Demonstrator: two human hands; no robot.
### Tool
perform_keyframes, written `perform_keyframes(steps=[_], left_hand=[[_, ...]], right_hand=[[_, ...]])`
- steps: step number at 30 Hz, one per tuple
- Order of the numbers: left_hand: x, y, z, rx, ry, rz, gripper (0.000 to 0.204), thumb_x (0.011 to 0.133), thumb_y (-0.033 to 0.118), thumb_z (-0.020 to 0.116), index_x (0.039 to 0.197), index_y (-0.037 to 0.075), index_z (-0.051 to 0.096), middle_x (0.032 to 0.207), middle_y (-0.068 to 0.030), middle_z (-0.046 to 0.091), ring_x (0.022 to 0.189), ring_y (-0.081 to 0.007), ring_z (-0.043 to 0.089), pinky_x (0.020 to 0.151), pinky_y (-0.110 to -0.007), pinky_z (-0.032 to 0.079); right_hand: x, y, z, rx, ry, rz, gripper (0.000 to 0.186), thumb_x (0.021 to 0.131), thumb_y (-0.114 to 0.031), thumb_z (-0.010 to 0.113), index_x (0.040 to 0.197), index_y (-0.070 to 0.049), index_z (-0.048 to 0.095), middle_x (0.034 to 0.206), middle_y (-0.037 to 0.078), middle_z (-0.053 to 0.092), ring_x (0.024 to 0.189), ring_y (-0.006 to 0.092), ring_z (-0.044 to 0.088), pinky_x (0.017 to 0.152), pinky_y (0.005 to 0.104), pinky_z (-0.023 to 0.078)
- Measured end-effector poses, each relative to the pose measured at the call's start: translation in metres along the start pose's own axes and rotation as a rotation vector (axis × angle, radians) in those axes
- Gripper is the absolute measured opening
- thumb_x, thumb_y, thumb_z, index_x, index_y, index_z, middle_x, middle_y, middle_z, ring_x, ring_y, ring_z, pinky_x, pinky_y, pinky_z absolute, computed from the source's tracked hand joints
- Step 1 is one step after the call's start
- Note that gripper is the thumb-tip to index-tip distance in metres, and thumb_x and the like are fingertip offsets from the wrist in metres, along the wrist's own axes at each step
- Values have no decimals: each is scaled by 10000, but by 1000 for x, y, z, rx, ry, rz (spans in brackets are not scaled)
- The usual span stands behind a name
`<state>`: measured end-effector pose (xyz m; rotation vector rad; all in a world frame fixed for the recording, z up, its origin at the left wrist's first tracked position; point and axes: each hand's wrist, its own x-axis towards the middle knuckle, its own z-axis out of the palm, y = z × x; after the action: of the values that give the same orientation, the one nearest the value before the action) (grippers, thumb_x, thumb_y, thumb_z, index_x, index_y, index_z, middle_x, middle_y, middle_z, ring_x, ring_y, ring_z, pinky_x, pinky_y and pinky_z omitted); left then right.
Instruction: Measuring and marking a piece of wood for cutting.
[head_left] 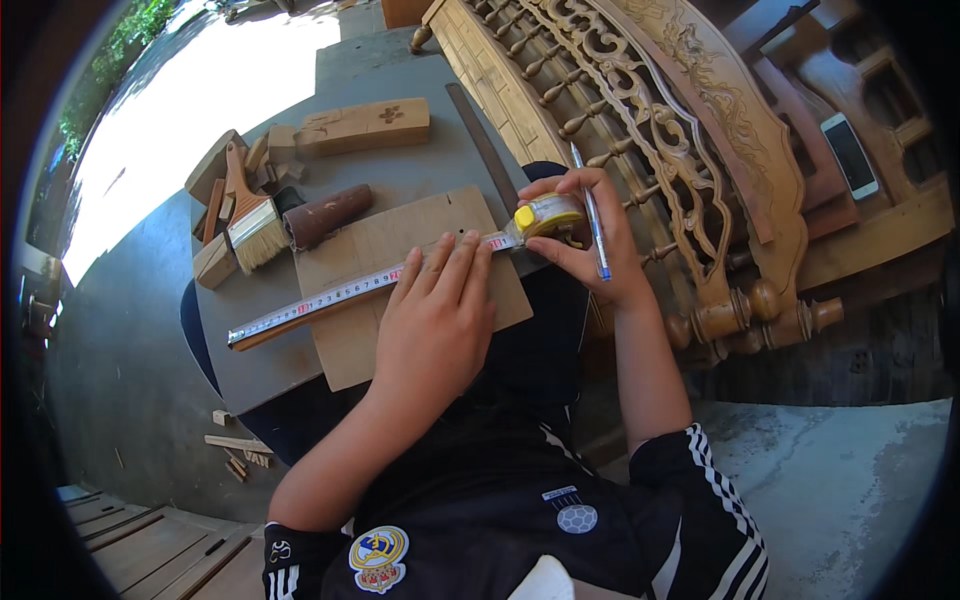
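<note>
My right hand (600, 235) is closed round a yellow-and-clear tape measure (553, 214), with a blue-and-white pen (590, 215) also held upright between its fingers. The pulled-out tape blade (345, 292) runs left along a narrow wood strip (275, 335), its hooked end by the strip's left end. My left hand (437, 310) lies flat across blade and strip, fingers stretched out, hiding part of both. Under them is a flat wooden board (345, 355) on a grey work surface (235, 375).
Behind the board lie a paintbrush (250, 215), a brown cylinder (328, 215), wood blocks (365, 127) and a dark flat strip (483, 145). Carved wooden furniture (660, 130) stands close on the right, with a white phone (850, 155) on it. Wood scraps (238, 443) lie on the floor.
</note>
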<state>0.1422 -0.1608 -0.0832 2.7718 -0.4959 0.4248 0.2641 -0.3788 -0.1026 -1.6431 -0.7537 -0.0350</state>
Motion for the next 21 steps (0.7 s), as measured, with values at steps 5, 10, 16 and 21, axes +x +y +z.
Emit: perform_keyframes(steps=[5,10,16,21], left_hand=[[1,1,-5,-29,-1,10,603,892,133,725,1467,38,572,1529,-160,548,1461,-354,492,1228,-533,368],[-27,-4,-30,-140,207,283,432,800,38,717,1230,74,742,1353,-141,670,1346,-344,612,1178,-591,422],[-64,-28,-49,-168,424,223,336,690,-26,696,1004,53,785,1004,-98,747,988,-302,745,972,-482,567],[-89,-43,-50,-147,455,130,349,644,-49,695,979,22,764,887,-89,706,808,-269,700,739,-395,529]], right_hand=[[1,0,0,47,-19,3,554,834,-13,863,1223,-88,475,1219,145,701,1150,212,684,1002,356,543],[-1,7,0,83,-13,-4,598,831,5,871,1231,-98,440,1208,168,684,1111,211,693,976,350,560],[-1,5,3,142,6,4,535,838,8,850,1208,-85,475,1218,150,700,1137,221,692,998,362,552],[0,-6,10,83,-15,-23,541,833,23,851,1209,-85,478,1210,149,702,1130,219,694,984,353,557]])
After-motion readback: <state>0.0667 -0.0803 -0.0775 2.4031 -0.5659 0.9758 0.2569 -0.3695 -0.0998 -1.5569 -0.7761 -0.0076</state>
